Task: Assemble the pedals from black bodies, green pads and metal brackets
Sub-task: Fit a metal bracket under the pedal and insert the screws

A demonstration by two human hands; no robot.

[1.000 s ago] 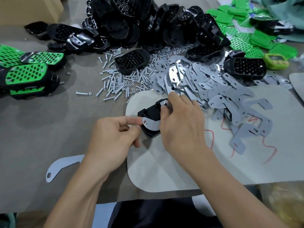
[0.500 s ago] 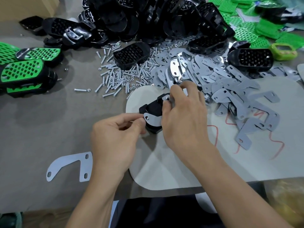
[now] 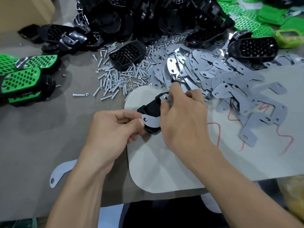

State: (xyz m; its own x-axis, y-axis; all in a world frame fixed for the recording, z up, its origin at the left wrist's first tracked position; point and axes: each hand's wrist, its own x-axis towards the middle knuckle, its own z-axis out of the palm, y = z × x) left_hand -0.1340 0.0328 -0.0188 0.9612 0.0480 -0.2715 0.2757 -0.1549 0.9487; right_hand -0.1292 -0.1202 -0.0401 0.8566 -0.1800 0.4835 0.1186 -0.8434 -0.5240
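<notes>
Table [image 3: 32,137]: grey-brown, matte, under soft even light.
Board [image 3: 156,170]: pale grey, rounded corners, flat on the table, marked in red.
Cardboard box [image 3: 24,10]: far left beyond the board.

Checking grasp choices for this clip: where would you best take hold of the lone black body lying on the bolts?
Across its two long sides, near the middle, coming from above. The body lies grid face up on the bolts, in front of the heap, so both long sides look free; the rounded ends would likely slip.
</notes>
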